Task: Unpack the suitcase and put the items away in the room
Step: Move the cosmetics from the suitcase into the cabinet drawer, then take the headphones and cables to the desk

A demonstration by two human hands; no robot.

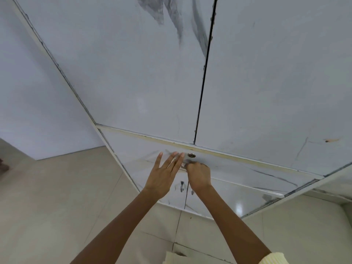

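- A tall wardrobe with white, marble-patterned doors fills the view; its two upper doors are closed, with a dark gap between them.
- Below them runs a wide drawer with a round metal lock near its top edge.
- The left hand lies flat on the drawer front, fingers straight, fingertips just beside the lock.
- The right hand curls round the metal drawer handle just beneath the lock.
- Under the drawer are two lower doors, each with a small handle.
- A beige tiled floor lies below, and a pale wall stands at the left.
- A cream ribbed sleeve shows on the right arm.
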